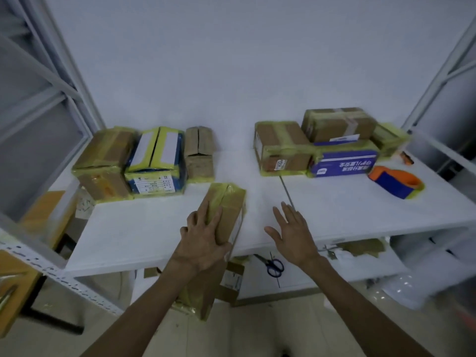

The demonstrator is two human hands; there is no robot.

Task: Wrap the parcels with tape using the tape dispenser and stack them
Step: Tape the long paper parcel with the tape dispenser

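A long brown parcel point(226, 210) wrapped in yellowish tape lies on the white table point(347, 217), its near end past the front edge. My left hand point(203, 238) rests on top of it with spread fingers, thumb along its right side. My right hand point(291, 230) hovers open, fingers spread, just right of the parcel and apart from it. The orange and blue tape dispenser point(395, 182) sits at the far right of the table. Taped parcels stand in a left group point(128, 163) and a stacked right group point(316, 148) by the wall.
Metal shelf frames stand at the left point(51, 104) and right point(438, 81). Blue-handled scissors point(273, 265) lie on a lower shelf under the table, beside cardboard pieces. Another taped box point(201, 292) sits below my left forearm. A small orange item point(407, 157) lies behind the dispenser.
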